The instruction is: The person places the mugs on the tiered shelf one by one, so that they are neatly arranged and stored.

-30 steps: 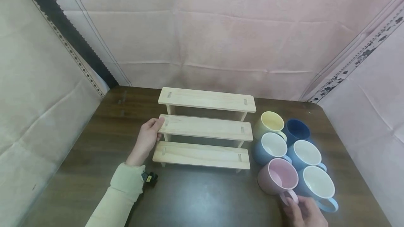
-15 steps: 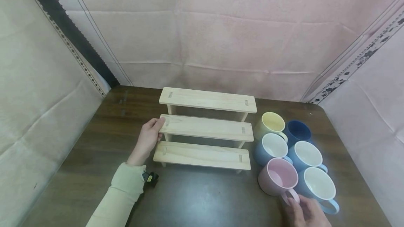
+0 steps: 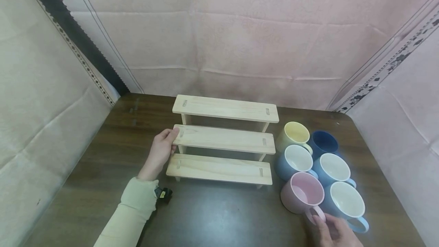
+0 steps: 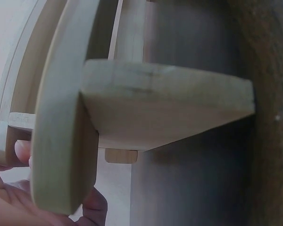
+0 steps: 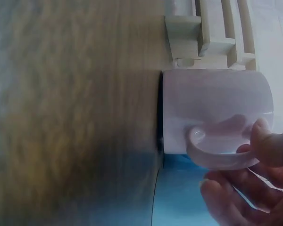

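Note:
A three-tier pale wooden display stand [image 3: 223,139] stands on the dark table. My left hand [image 3: 161,148] grips the left end of its middle board, thumb on top. In the left wrist view, the fingers [image 4: 92,207] show partly behind a board end. At the right, a pink mug [image 3: 303,193] stands upright on the table, its handle towards me. My right hand [image 3: 334,231] pinches that handle. The right wrist view shows the thumb and a finger at the top of the handle [image 5: 221,160], the other fingers beneath it.
Behind and beside the pink mug stand a yellow mug [image 3: 289,138], a dark blue mug [image 3: 322,144] and several light blue mugs [image 3: 298,161] with white insides, packed close. Pale cloth walls [image 3: 240,41] enclose the table [image 3: 212,216] at the back and sides.

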Demonstrator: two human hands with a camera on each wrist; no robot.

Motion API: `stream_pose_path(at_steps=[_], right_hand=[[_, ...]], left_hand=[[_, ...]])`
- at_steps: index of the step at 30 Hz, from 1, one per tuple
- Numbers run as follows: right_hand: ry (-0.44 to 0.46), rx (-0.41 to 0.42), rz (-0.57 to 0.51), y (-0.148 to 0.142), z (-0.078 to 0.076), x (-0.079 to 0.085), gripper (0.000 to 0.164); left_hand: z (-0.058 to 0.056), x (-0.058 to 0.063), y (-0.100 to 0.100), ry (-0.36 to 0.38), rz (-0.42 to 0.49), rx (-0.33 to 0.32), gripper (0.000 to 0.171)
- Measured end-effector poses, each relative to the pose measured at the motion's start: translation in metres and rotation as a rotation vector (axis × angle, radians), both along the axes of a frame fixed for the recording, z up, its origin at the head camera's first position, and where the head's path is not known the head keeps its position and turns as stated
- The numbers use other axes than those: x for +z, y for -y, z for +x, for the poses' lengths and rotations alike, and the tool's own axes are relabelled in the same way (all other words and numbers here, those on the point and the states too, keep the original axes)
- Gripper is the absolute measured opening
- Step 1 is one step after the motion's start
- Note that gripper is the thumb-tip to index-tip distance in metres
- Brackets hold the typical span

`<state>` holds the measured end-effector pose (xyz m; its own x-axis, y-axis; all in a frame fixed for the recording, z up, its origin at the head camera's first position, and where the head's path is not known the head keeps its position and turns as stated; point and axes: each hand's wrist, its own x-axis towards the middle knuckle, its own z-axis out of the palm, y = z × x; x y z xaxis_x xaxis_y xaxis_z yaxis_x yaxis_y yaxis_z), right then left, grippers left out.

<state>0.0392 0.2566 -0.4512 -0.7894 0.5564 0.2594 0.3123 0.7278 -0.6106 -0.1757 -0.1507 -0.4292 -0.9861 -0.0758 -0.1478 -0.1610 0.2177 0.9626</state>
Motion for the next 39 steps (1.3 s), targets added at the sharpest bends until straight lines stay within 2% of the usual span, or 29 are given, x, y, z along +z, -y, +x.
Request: stream_pose_path(at_steps=[4, 12, 18, 20, 26, 29, 39], right_hand=[[0.03, -0.012, -0.073, -0.0015, -0.0023, 0.0024, 0.019], [-0.096, -0.161, -0.131, 0.0053, -0.0032, -0.0019, 0.022], [-0.152, -0.165, -0.106, 0.0078, -0.0029, -0.0032, 0.022], [-0.127, -0.162, -0.101, 0.0073, -0.0023, -0.0031, 0.022], [0.022, -0.146, -0.143, 0.0076, -0.0012, -0.0019, 0.026], [0.037, -0.145, -0.163, 0.008, -0.0014, -0.0017, 0.026], [0.163, -0.182, -0.125, 0.0031, -0.003, 0.0016, 0.037]], left_hand=[[0.0005, 0.0001, 0.0, 0.002, 0.002, 0.001, 0.044], [0.0016, -0.0002, -0.0006, 0.016, 0.005, 0.006, 0.043], [0.0022, 0.0001, -0.0012, 0.014, 0.013, 0.004, 0.043], [0.0023, 0.0002, -0.0012, 0.014, 0.011, 0.004, 0.042], [0.0024, 0.0007, -0.0011, 0.017, 0.013, 0.006, 0.042], [0.0021, 0.0006, -0.0012, 0.016, 0.013, 0.006, 0.042], [0.001, -0.0001, -0.001, 0.007, 0.016, 0.007, 0.043]])
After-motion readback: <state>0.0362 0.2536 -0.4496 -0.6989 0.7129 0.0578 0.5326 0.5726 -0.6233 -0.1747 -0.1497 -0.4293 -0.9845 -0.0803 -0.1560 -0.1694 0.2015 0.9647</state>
